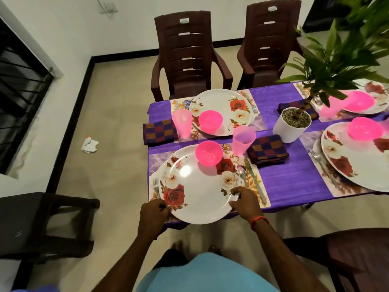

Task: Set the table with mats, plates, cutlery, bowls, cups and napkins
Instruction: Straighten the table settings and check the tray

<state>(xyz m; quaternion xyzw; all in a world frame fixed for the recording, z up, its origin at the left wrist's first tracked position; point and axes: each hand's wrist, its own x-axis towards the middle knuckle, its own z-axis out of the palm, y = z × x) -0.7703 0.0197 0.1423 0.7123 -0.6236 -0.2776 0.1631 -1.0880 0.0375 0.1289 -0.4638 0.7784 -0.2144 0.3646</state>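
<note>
A white plate with red roses [200,192] lies on a floral mat [257,187] at the table's near left corner, its near rim over the edge. My left hand [154,211] grips its near-left rim and my right hand [244,200] grips its near-right rim. A pink bowl [208,153] sits on the plate's far side. A fork [155,184] lies left of the plate; a spoon [243,172] and knife [253,180] lie right. Beyond them stand a pink cup [243,140] and a checked napkin [267,149].
The purple-clothed table [294,175] holds three more set places: plate [221,111], plate [357,157] and one at far right. A potted plant [291,124] stands mid-table. Brown chairs [189,53], [271,41] stand beyond; a dark chair [48,224] at near left. Crumpled paper [90,145] lies on the floor.
</note>
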